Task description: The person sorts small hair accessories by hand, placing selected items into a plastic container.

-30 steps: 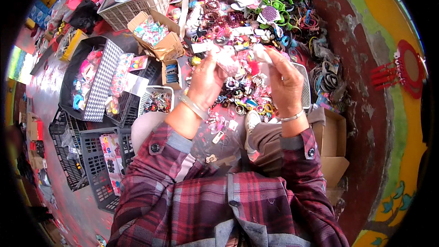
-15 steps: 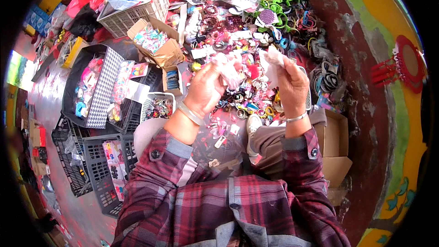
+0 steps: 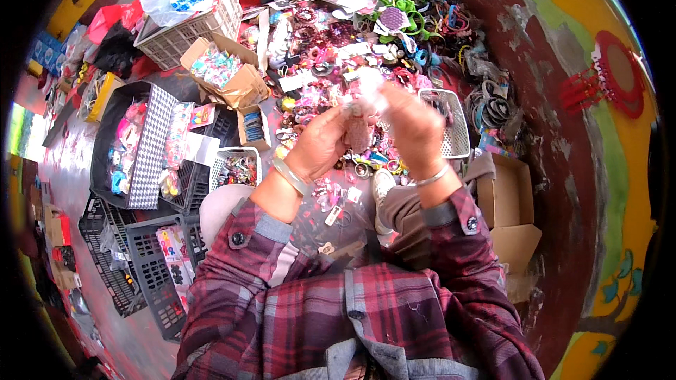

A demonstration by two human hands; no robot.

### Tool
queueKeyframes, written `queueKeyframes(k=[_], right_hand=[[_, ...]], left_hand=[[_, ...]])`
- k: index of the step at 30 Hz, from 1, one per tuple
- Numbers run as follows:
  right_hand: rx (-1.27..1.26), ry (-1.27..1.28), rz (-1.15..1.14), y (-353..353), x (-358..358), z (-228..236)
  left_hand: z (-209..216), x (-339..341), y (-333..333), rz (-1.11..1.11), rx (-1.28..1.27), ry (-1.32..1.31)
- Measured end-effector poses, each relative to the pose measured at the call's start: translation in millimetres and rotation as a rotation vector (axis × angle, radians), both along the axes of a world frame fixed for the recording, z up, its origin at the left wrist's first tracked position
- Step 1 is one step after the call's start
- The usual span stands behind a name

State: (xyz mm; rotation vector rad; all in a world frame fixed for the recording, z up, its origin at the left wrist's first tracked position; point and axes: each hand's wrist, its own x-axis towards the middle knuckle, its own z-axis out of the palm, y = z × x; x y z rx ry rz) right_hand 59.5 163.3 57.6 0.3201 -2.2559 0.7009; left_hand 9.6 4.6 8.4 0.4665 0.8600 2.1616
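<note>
My left hand (image 3: 317, 146), wearing a pale bangle, is closed around a small pink, knobbly piece (image 3: 359, 134) whose kind I cannot make out. Close beside it my right hand (image 3: 414, 127) is bent inward and smeared by motion, its fingers closed at a whitish, crumpled, see-through-looking piece (image 3: 371, 86). Strong glare hides where the two pieces meet. Beneath both hands spreads a wide heap of hair ornaments (image 3: 331, 74), mostly pink, red and white.
Green headbands (image 3: 415, 1) lie at the heap's far right. A white basket (image 3: 461, 137) stands by my right hand, another (image 3: 258, 163) by my left forearm. Open cardboard boxes (image 3: 510, 190) are at right. Black crates (image 3: 151, 260) and a checked-lid box (image 3: 151, 148) stand left.
My right hand has moved left and inward, bringing its whitish piece up against what my left hand holds. More of the right white basket shows. The whole view has shifted slightly.
</note>
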Motion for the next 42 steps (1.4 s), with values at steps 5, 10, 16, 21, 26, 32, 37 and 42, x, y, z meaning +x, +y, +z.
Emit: queueKeyframes(k=[5, 10, 16, 21, 26, 32, 37, 42], right_hand=[[0.060, -0.117, -0.025, 31, 16, -12], [-0.137, -0.230, -0.225, 167, 89, -5], [-0.458, -0.621, -0.721, 299, 256, -17], [-0.868, -0.638, -1.030, 317, 320, -42], [-1.349, -0.383, -0.715, 323, 347, -74], [-1.545, -0.365, -0.971, 315, 407, -171], [-1.433, -0.625, -1.323, 318, 469, -258], [0.011, -0.735, -1.562, 379, 487, -258]], left_hand=[[-2, -6, -2, 0.084, 0.094, -0.208], [6, -4, 9, 0.064, 0.034, -0.180], [-11, 5, 23, -0.042, -0.081, -0.119], [-31, 3, 30, -0.042, -0.169, -0.153], [-36, 15, 39, -0.017, -0.213, -0.227], [-36, 29, 41, -0.004, -0.191, -0.274], [-18, 42, 39, 0.012, -0.164, -0.303], [-14, 51, 49, -0.064, -0.028, -0.427]])
